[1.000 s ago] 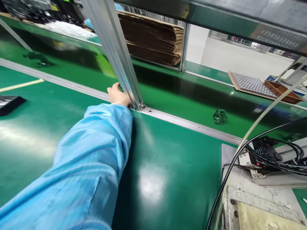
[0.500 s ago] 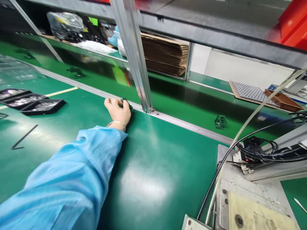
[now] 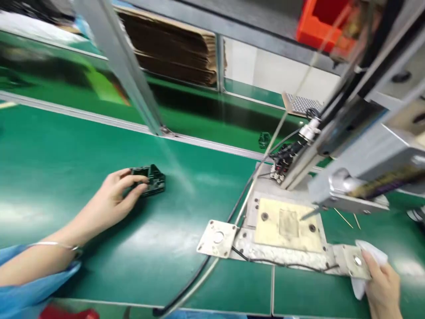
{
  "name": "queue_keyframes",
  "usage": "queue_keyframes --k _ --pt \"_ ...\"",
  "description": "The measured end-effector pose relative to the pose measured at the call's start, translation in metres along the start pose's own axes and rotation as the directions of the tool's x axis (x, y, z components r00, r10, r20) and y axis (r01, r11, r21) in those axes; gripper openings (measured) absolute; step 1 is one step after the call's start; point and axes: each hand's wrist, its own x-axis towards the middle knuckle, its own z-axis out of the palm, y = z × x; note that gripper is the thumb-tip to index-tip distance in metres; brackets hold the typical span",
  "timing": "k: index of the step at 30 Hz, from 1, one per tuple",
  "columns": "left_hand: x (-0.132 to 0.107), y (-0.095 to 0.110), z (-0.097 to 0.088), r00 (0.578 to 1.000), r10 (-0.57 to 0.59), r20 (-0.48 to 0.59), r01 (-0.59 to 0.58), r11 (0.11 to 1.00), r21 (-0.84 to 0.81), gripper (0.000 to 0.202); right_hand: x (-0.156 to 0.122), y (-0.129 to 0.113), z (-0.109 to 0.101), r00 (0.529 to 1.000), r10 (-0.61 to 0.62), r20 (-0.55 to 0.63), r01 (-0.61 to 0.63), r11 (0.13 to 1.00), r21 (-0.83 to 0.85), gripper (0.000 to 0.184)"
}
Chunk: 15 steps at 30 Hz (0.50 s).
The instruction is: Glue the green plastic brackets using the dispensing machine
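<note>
My left hand (image 3: 121, 192) is closed on a small dark plastic part (image 3: 156, 180) with an angled end, pinching it between fingers and thumb just above the green table (image 3: 186, 212). At the right, my right hand (image 3: 385, 283) is closed around a white cloth (image 3: 360, 287), against the metal button plate (image 3: 356, 262) at the end of the press base. Between the hands lies the press's pale yellow fixture plate (image 3: 272, 235). A pointed metal tip (image 3: 310, 214) of the press hangs over that plate.
The bench press (image 3: 372, 164) rises at the right, with black cables and a pale hose (image 3: 244, 204) running forward from it. A second button plate (image 3: 217, 238) sits at its left. An aluminium post (image 3: 133, 75) and rail stand behind. An orange bin (image 3: 318, 26) is above.
My left hand has come away from the rail toward me and to the right with the dark part. My view has swung right, so my right hand and the press now show.
</note>
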Motion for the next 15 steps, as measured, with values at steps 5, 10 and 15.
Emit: queue_keyframes --k 5,10,15 --pt "-0.011 0.074 0.000 0.982 -0.177 -0.061 0.171 0.981 -0.094 0.036 0.001 0.006 0.006 0.992 0.117 -0.046 -0.115 0.992 0.044 0.051" --pt "-0.026 0.183 0.013 0.909 -0.327 0.259 0.409 0.824 -0.392 0.062 -0.002 -0.001 0.010 0.994 0.100 -0.032 -0.096 0.991 0.098 0.047" --pt "-0.053 0.253 0.054 0.505 -0.096 0.858 0.631 0.719 -0.291 0.050 -0.006 0.000 0.010 0.995 0.097 -0.006 -0.094 0.979 0.180 0.042"
